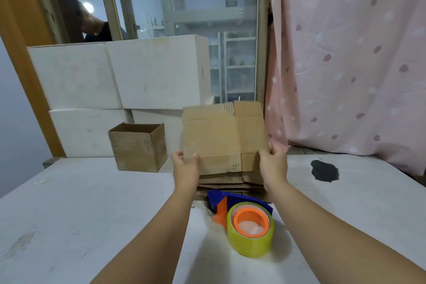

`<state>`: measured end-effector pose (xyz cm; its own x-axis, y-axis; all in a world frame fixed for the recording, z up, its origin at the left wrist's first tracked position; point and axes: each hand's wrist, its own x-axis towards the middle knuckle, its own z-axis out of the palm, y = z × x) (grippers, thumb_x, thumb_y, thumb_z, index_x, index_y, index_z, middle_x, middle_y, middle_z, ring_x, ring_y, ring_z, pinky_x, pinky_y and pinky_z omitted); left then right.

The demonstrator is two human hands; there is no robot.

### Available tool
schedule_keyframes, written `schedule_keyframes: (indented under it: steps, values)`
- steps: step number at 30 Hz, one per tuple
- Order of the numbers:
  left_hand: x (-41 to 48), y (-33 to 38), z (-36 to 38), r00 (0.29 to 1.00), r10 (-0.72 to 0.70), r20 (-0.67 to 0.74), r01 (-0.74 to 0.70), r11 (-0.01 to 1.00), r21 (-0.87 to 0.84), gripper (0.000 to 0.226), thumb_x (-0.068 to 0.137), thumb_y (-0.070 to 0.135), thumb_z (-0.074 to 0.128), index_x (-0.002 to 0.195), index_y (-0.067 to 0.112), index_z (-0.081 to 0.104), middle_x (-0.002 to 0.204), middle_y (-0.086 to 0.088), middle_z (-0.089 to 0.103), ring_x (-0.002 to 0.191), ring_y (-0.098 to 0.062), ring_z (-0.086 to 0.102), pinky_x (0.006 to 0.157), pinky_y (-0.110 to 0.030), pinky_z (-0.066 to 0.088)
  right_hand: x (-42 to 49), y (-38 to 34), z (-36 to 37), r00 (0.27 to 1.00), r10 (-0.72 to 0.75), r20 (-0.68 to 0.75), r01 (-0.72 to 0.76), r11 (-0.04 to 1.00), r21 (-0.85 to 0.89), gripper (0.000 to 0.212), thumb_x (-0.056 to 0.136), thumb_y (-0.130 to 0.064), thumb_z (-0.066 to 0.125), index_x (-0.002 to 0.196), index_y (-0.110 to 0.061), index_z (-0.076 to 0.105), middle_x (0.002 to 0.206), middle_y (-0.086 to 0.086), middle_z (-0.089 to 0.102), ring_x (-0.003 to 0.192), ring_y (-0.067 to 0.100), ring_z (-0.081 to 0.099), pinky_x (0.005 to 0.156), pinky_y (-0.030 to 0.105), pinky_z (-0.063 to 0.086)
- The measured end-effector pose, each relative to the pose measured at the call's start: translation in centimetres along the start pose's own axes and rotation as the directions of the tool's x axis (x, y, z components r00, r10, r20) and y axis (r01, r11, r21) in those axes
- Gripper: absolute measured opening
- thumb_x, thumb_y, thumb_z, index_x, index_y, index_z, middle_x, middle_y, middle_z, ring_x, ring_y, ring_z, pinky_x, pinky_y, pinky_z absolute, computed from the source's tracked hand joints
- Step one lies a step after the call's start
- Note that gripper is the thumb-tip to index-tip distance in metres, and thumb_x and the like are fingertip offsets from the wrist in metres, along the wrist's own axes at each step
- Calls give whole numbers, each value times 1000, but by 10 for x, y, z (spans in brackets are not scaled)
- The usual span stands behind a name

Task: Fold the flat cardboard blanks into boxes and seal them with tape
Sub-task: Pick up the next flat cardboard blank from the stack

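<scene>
**Flat blank lifted, not yet opened**

Nearest, the tape dispenser (250, 226) lies on the white tabletop (92, 214), just in front of the stack of flat blanks (230, 182). Above the stack, the left hand (185, 166) and right hand (274, 161) hold one cardboard blank (221, 136) upright, fingers pinching its lower corners. Uneven squeezing could crease a panel off its score lines; a slipping corner could drop it onto the dispenser. Bare tabletop lies open to the left; the open cardboard box (138, 147) stands beyond, by the far edge; white boxes (115, 76) and the pink curtain (345, 53) close in behind.
</scene>
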<state>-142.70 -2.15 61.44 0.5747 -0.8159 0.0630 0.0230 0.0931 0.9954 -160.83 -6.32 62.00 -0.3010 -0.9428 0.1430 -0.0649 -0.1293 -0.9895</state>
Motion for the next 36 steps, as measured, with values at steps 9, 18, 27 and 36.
schedule_keyframes:
  steps: [9,18,27,36]
  values:
    - [-30,44,-59,974,224,34,-212,955,-206,40,89,12,62,119,30,42,117,9,59,102,-6,59,77,-20,49,-39,-49,10,976,-206,68,201,977,71,49,96,-46,49,135,-18,47,126,-3,55,105,9,50,85,24,38]
    - [-80,22,-130,969,208,-130,-217,975,-54,34,95,42,48,128,38,46,124,5,55,115,-18,54,99,-45,45,-118,-65,36,836,-214,505,304,947,-103,128,47,-100,37,151,-26,25,144,-1,47,128,18,47,105,38,40]
    - [-103,14,-195,940,333,-71,-336,942,-24,60,81,76,36,130,41,43,116,22,58,101,6,58,76,-21,46,-156,-21,34,450,-181,875,316,948,34,108,75,-12,75,141,-63,7,109,-45,54,102,-17,56,74,5,46]
    - [-104,5,-195,962,266,63,-270,961,65,74,70,83,32,120,34,53,129,6,52,118,-6,49,98,-33,39,-170,-19,38,577,-348,739,406,907,110,68,78,-60,61,133,-69,21,147,-29,27,137,-10,25,116,30,25]
